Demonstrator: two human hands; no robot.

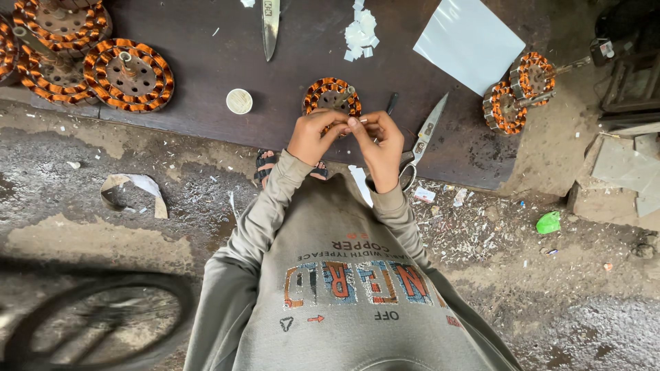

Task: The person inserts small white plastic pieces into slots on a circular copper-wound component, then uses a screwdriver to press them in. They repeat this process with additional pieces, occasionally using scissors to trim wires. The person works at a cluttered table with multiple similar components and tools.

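Two hands (347, 137) meet above board edge (275, 141), near scissors (421, 141)

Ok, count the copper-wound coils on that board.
7 coils: four clustered top left, one just beyond the left hand at, two at the right. The cluster overlaps, so more may be hidden.

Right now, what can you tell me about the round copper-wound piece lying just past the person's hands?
The wound motor core is a round, flat disc of dark, rusty-looking metal, ringed with coils of orange copper wire crossed by dark bands. A short shaft sticks up near its middle, tilted to the right. It lies flat on the dark board. The left hand and right hand meet in front of it and hide its near edge, so whether they touch it cannot be told.
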